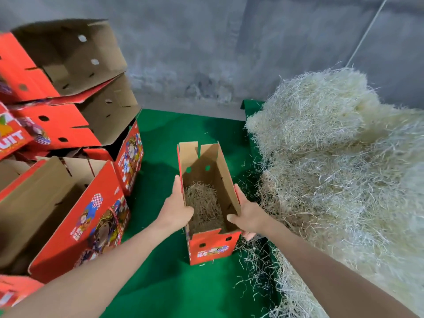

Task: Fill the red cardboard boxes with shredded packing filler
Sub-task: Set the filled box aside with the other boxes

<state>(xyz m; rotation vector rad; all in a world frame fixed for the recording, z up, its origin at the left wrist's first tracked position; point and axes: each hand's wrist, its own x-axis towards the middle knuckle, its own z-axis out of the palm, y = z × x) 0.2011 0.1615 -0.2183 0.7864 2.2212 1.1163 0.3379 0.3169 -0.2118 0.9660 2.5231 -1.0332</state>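
I have the narrow red cardboard box [213, 247] standing open-topped on the green mat [174, 283], between the stack of empty red boxes [68, 125] to my left and the big pile of pale shredded filler [332, 145] to my right. My left hand [177, 210] clamps the left wall and my right hand [246, 214] clamps the right wall near the front corner, thumb hooked over the rim to the inside, fingers outside.

A wad of filler [203, 203] sits low in the box, covering the bottom and rising only partway up the walls, so I judge this box part filled.

To do this step well, I would hold the walls square rather than squeeze them inward (thin cardboard bows easily, and a pinched mouth will snag the strands). One hand should steady the box while the other reaches to the pile, which lies just beside it. I would bring loose handfuls, drop them centrally, and press lightly so the corners fill without hollows.
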